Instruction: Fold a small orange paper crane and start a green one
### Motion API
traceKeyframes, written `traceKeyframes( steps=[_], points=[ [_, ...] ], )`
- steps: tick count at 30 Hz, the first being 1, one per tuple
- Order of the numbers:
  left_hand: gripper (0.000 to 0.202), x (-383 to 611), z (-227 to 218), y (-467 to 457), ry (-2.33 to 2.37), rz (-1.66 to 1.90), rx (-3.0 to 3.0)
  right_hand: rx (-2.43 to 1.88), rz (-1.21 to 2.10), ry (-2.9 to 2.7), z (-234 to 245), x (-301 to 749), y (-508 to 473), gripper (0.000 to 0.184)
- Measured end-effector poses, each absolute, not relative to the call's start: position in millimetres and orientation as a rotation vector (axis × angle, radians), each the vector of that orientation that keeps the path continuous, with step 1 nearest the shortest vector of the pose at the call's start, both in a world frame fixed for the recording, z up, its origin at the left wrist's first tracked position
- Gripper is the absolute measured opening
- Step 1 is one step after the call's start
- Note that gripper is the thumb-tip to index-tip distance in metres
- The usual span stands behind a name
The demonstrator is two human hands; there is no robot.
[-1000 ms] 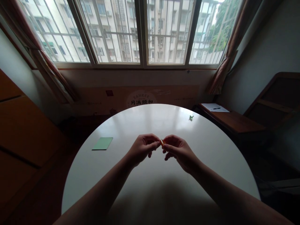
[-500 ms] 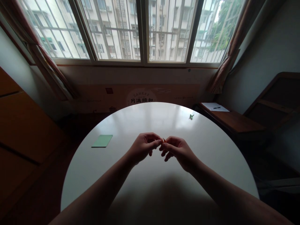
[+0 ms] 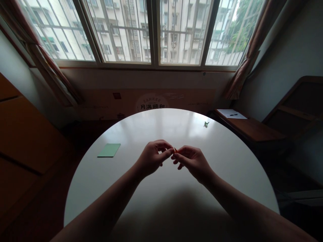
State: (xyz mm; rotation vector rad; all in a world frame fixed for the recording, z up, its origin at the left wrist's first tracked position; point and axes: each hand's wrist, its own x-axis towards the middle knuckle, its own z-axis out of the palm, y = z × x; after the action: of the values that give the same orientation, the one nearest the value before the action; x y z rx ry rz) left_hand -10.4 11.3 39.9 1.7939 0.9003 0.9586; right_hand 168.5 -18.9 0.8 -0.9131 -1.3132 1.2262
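Note:
Over the middle of the round white table [image 3: 161, 201], my two hands meet at a small folded piece of orange paper [image 3: 176, 150]. My left hand [image 3: 156, 156] pinches it from the left between thumb and fingers. From the other side my right hand [image 3: 190, 158] grips it the same way, its lower fingers curled beneath. Only a pointed orange tip shows between the fingertips; the rest of the paper is hidden by them.
Square green paper [image 3: 109, 150] lies on the table's left side. A small folded green paper figure [image 3: 206, 124] stands near the far right edge. Beyond the table at right, a wooden stand [image 3: 257, 129] bears a white sheet [image 3: 230, 114] and a pen.
Both hands stay together at the orange paper with small finger shifts. Two orange points showed before; now one is plain. The whole view has shifted slightly.

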Motion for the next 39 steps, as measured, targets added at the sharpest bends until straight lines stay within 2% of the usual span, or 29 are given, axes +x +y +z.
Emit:
traceKeyframes(
  steps=[17,25,32,39],
  points=[
    [0.016,-8,37,9,0.859,1.048,1.915,-0.910,1.216,-1.262,-2,166,-18,0.025],
    [0.018,-8,32,11,0.892,0.964,1.685,-0.981,1.062,-1.358,2,163,-22,0.019],
    [0.020,-2,35,6,0.915,0.993,1.472,-0.976,1.108,-1.390,5,167,-21,0.020],
    [0.028,-11,38,19,0.991,1.369,1.184,-1.014,1.207,-1.306,6,168,-20,0.026]
  ],
)
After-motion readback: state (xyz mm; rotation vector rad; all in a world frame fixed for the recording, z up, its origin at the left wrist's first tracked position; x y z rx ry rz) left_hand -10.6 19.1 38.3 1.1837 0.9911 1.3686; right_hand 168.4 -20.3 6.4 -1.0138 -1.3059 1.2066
